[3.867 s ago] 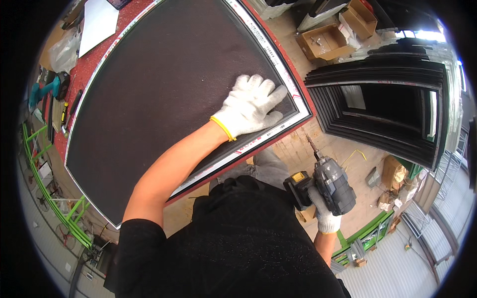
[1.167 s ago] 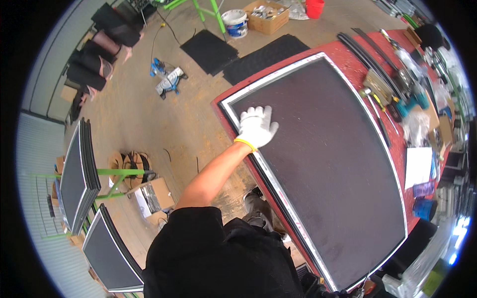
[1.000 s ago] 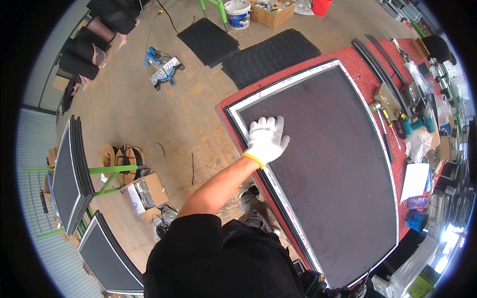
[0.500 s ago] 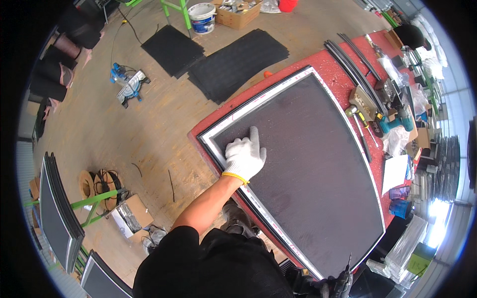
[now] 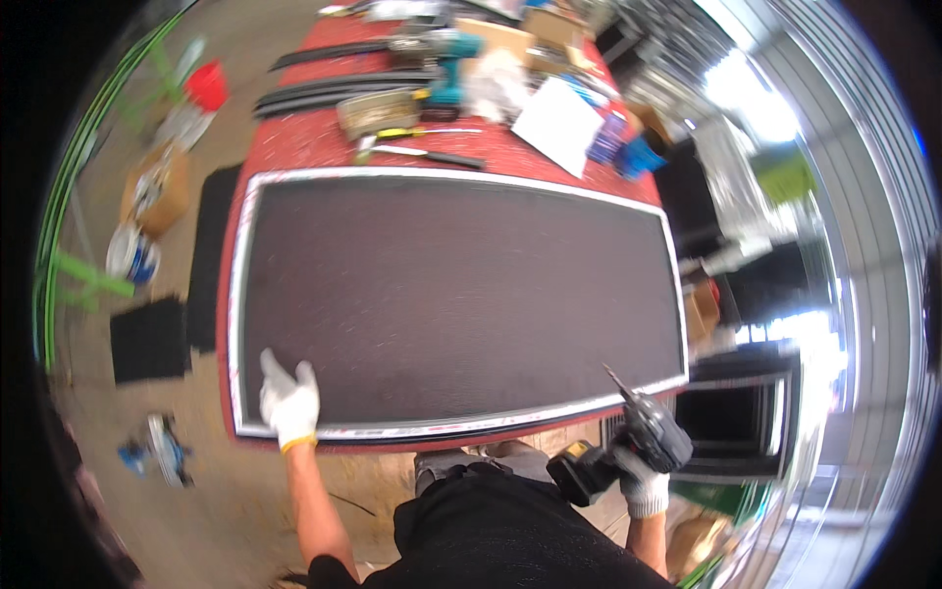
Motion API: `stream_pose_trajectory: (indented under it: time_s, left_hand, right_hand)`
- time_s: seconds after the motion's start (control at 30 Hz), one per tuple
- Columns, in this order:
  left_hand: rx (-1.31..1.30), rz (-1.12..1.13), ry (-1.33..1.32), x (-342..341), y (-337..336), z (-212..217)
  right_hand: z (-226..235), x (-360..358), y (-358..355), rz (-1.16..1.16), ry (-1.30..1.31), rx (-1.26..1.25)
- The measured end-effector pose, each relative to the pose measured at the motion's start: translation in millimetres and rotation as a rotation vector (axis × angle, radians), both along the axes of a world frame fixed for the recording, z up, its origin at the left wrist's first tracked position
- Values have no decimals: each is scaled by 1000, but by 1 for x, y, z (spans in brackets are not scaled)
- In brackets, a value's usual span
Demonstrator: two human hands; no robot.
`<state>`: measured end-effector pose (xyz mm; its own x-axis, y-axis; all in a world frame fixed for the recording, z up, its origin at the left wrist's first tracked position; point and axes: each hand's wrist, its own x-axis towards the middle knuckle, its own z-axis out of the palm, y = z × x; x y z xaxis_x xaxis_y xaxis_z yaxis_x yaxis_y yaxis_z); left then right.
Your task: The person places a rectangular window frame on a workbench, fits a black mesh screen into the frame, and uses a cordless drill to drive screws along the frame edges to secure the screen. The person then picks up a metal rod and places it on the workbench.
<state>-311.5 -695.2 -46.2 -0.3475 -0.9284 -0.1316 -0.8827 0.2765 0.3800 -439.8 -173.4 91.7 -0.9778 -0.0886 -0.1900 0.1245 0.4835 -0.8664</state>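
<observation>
A dark panel (image 5: 461, 294), like a screen or mesh sheet in a white frame (image 5: 442, 428), lies flat before me. My left hand (image 5: 291, 401), in a white glove with a yellow cuff, rests at or just over the panel's near left corner. Its index finger and thumb are apart and it holds nothing. My right hand (image 5: 643, 483), also gloved, grips a black cordless drill (image 5: 655, 432) by its handle near the panel's near right corner. The drill's bit points up and left, over the frame's near edge. Part of the right hand is hidden behind the drill.
Under the panel is a red table (image 5: 304, 147). Along its far side are a hammer (image 5: 422, 154), a yellow-handled screwdriver (image 5: 412, 133), a teal drill (image 5: 446, 83), a parts tray (image 5: 378, 113), black strips (image 5: 343, 93) and white paper (image 5: 557, 126). A miter saw (image 5: 162, 452) stands on the floor at left.
My view has swung to the right, so the panel now lies squarely ahead. The drill and my right hand have come fully into view. My left hand stays by the same corner.
</observation>
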Motion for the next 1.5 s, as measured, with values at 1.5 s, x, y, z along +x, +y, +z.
stream_pose_trajectory:
  time_s: [1.5]
  left_hand:
    - [73, -2041, -262, -446, 520, 32]
  right_hand:
    - [-102, -89, 273, -446, -315, 269]
